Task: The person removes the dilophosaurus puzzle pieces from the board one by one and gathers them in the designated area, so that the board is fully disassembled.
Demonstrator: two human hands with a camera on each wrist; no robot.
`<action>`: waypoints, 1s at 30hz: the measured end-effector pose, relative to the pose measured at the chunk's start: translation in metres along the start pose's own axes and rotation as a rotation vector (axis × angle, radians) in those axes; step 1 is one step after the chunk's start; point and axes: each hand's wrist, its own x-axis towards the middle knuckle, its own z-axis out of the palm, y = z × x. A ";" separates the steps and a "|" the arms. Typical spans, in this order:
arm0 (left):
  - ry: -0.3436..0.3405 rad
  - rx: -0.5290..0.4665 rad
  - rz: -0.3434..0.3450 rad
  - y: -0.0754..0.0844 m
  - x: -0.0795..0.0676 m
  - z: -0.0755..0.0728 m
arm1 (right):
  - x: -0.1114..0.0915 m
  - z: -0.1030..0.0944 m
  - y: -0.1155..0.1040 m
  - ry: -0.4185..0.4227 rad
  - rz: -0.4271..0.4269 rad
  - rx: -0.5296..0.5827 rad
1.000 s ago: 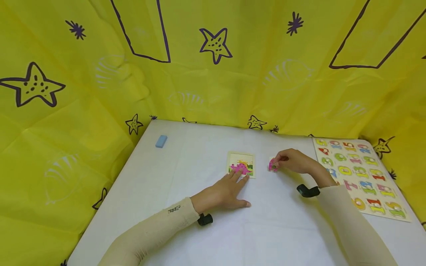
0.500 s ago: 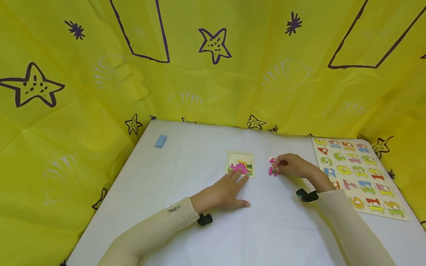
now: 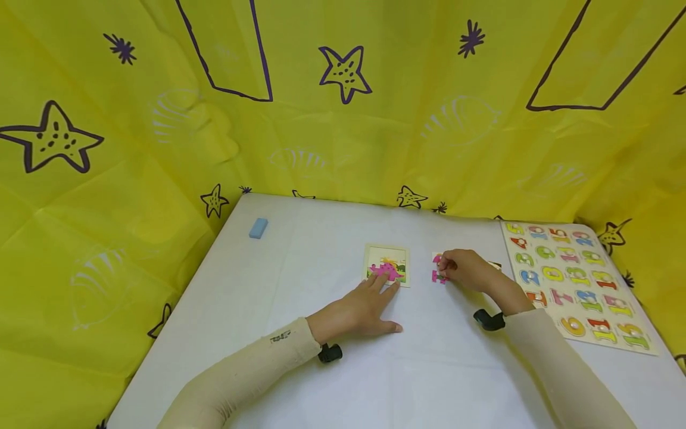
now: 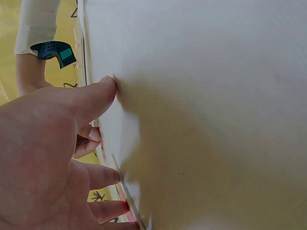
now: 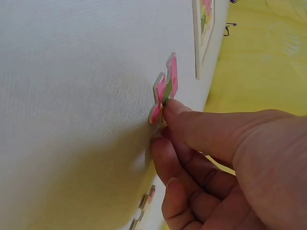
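My left hand (image 3: 367, 307) lies spread, its fingertips resting on the lower edge of a small framed jigsaw puzzle (image 3: 373, 257). The puzzle shows part of a pink dinosaur. To its right, my right hand (image 3: 465, 269) pinches a pink and green jigsaw piece (image 5: 165, 91) between thumb and index finger. In the right wrist view the piece stands tilted at the table surface; whether it touches is unclear. Another jigsaw piece (image 5: 151, 194) lies below that hand, and part of a dark-edged piece (image 3: 495, 266) shows beside it in the head view.
A number puzzle board (image 3: 579, 286) with several coloured numerals lies at the right of the white table (image 3: 321, 238). A light blue block (image 3: 258, 228) sits at the far left. Yellow curtains (image 3: 268, 137) hang round the back and sides.
The right hand has turned and shifted slightly down, and its jigsaw piece has turned too. A dark-edged piece has come into view right of that hand. The left hand has stayed still.
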 end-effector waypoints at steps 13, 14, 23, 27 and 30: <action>0.001 0.000 -0.004 0.001 0.001 0.000 | 0.011 -0.001 -0.010 0.001 -0.003 -0.041; 0.002 0.001 -0.002 0.001 0.001 0.000 | 0.013 -0.001 -0.012 0.000 -0.005 -0.041; 0.006 0.028 0.003 0.002 0.000 0.000 | 0.034 0.004 -0.036 -0.055 -0.002 0.019; 0.010 0.044 0.006 0.002 0.000 0.001 | 0.044 0.009 -0.046 -0.063 -0.027 -0.008; 0.012 0.057 0.007 0.002 0.001 0.001 | 0.052 0.014 -0.052 -0.060 -0.052 -0.040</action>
